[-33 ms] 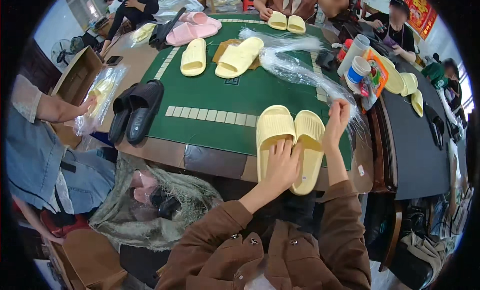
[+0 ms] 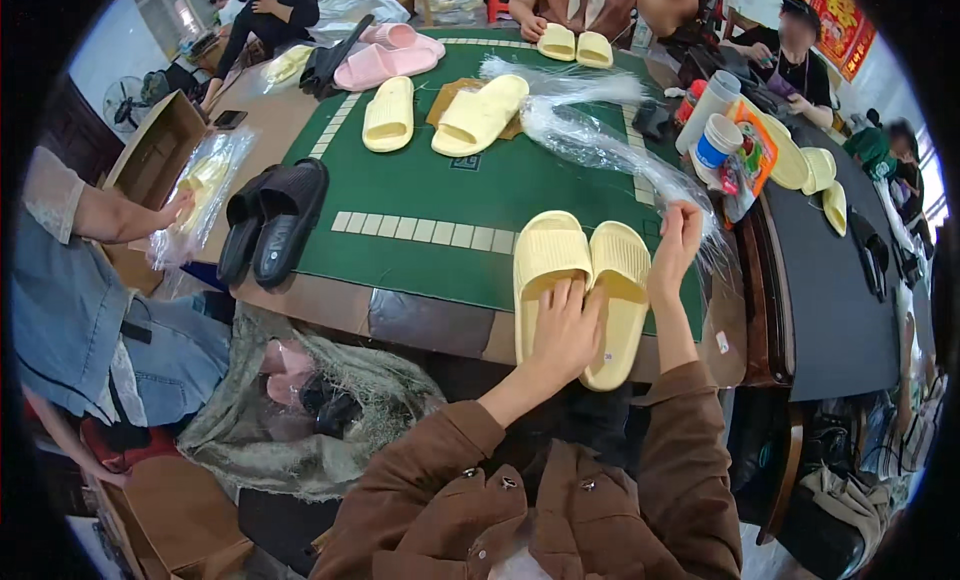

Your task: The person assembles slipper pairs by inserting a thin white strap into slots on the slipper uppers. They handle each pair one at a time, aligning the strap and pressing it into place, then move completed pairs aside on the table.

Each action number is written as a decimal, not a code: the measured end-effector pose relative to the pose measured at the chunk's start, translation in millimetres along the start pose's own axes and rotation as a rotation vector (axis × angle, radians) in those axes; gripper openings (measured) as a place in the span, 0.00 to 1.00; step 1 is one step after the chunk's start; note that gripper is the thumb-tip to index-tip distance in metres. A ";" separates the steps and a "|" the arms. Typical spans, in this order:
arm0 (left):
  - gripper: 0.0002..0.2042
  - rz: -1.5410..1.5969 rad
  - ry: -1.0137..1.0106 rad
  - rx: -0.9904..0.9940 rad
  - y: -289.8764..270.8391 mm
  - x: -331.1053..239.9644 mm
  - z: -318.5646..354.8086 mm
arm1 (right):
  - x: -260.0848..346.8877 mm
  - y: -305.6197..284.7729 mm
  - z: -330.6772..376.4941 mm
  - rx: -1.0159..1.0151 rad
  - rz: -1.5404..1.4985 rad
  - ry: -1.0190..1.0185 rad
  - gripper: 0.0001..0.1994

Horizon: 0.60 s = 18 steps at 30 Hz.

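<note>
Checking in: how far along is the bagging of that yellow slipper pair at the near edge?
Done: the pale yellow foam slipper pair lies side by side on the green table mat. In hand: left hand presses on the pair; right hand pinches the clear plastic bag. Left: the pair is not yet inside it.

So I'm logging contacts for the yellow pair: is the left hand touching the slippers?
Touching. The head view shows the left hand lying flat across the heel ends of the yellow slippers, fingers on both.
</note>
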State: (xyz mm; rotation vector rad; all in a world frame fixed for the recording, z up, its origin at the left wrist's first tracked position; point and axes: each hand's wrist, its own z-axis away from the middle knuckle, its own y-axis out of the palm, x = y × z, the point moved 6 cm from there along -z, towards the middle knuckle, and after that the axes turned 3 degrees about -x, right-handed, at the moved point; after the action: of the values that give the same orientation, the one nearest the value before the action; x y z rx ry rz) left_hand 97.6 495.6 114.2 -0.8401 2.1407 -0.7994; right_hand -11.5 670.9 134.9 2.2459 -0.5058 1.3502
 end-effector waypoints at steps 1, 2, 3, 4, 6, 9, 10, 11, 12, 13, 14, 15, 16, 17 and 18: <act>0.24 0.012 -0.007 -0.017 -0.1 0.0 -0.3 | -1.2 -3.7 0.2 0.018 0.055 -0.013 0.04; 0.25 0.013 -0.006 -0.020 -0.5 -0.2 0.7 | -2.0 -7.7 2.5 0.042 0.070 -0.023 0.04; 0.25 0.010 -0.008 -0.026 -1.6 1.0 1.8 | 0.0 -8.1 6.6 0.070 0.083 -0.032 0.04; 0.25 0.008 -0.005 -0.029 -3.8 1.2 2.1 | 1.8 -11.1 10.6 0.093 0.096 -0.043 0.04; 0.26 -0.012 -0.016 0.001 -8.4 5.4 4.3 | 3.8 -16.3 18.2 0.151 0.136 -0.042 0.05; 0.26 -0.029 -0.031 0.025 -17.0 14.8 9.6 | 28.2 -27.5 19.9 0.171 0.152 0.016 0.06; 0.26 -0.033 -0.036 0.022 -18.4 20.1 11.0 | 43.5 -31.5 16.8 0.159 0.168 -0.045 0.06; 0.26 -0.038 -0.042 0.020 -20.7 25.3 12.7 | 59.2 -37.1 11.7 0.141 0.217 -0.109 0.07; 0.26 -0.034 -0.048 0.014 -24.2 27.9 11.9 | 78.1 -44.7 4.8 0.119 0.271 -0.179 0.07; 0.25 -0.035 -0.060 0.011 -27.9 32.0 13.0 | 93.4 -51.7 0.5 0.074 0.261 -0.180 0.07; 0.25 -0.036 -0.071 0.010 -31.5 37.0 14.8 | 107.4 -58.8 -4.0 0.028 0.250 -0.179 0.08; 0.25 -0.005 -0.085 0.058 -29.9 42.7 15.9 | 123.7 -69.8 -12.5 -0.011 0.282 -0.221 0.08; 0.25 -0.013 -0.090 0.054 -32.7 44.5 15.4 | 135.9 -84.9 -23.1 -0.054 0.317 -0.265 0.08; 0.25 -0.021 -0.094 0.052 -35.7 46.3 14.8 | 139.6 -100.5 -35.5 -0.078 0.244 -0.301 0.09; 0.25 -0.018 -0.086 0.051 -35.3 45.9 11.6 | 144.4 -121.3 -49.4 -0.098 0.241 -0.346 0.11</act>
State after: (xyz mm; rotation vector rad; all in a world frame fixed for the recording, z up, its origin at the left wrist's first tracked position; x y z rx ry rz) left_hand 92.6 436.8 116.4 -0.8529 2.0318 -0.8084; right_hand 82.3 788.2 259.2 2.4043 -0.9676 1.0155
